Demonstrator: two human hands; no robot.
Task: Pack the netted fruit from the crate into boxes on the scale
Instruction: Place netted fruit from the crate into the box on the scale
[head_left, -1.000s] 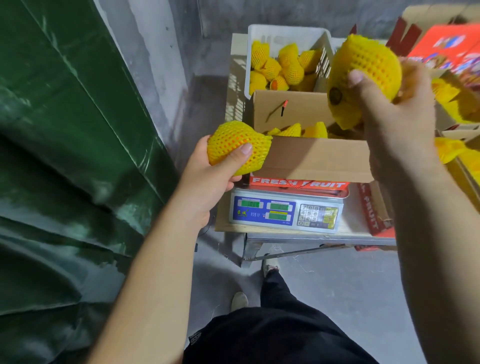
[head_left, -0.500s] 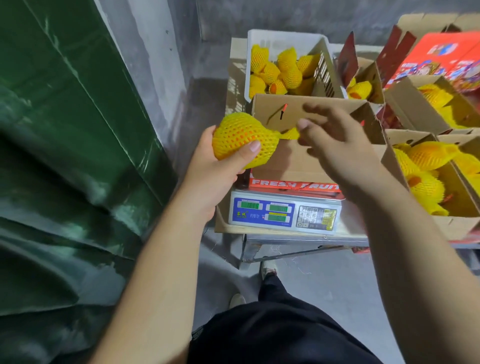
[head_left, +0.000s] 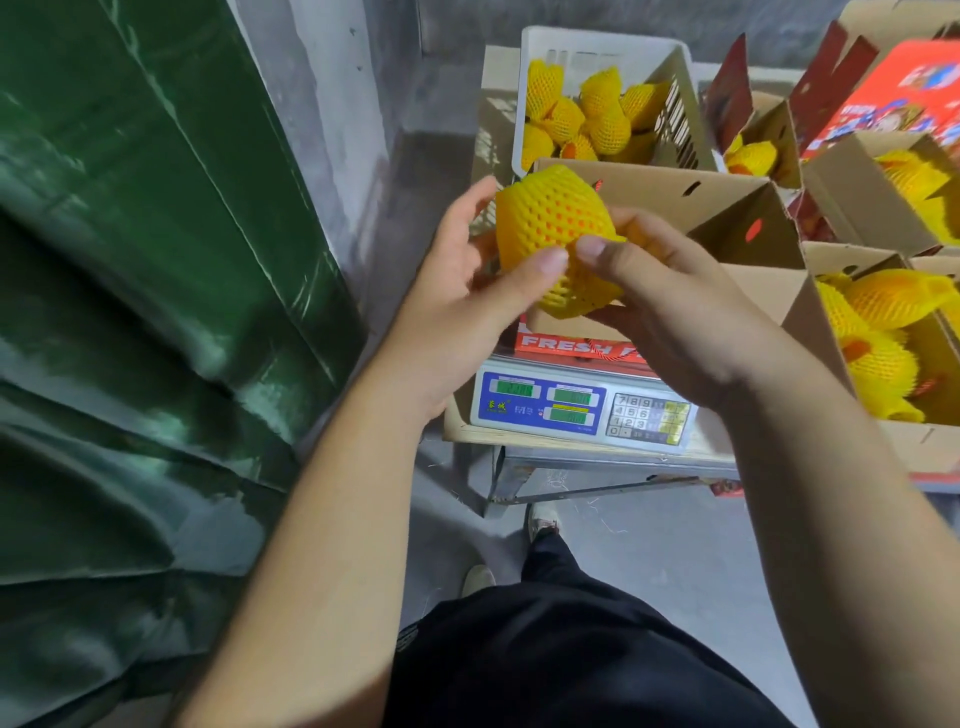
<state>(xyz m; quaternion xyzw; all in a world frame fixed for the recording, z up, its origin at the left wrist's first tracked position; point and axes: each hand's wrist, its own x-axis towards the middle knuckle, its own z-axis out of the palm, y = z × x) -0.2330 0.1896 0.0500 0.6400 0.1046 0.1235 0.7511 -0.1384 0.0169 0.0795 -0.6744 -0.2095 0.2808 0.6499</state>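
Both hands, left (head_left: 462, 291) and right (head_left: 670, 306), hold one netted fruit (head_left: 558, 244) in a curled grip above the near edge of the box (head_left: 727, 208) on the scale (head_left: 582, 405). The crate (head_left: 602, 47) stands behind; the box's right wall touches a neighbouring filled box (head_left: 930, 447).

A fruit-packing storeroom: bare concrete walls (head_left: 332, 104), weighing scale (head_left: 582, 408), printed fruit cartons (head_left: 769, 270), white plastic crate (head_left: 602, 44).
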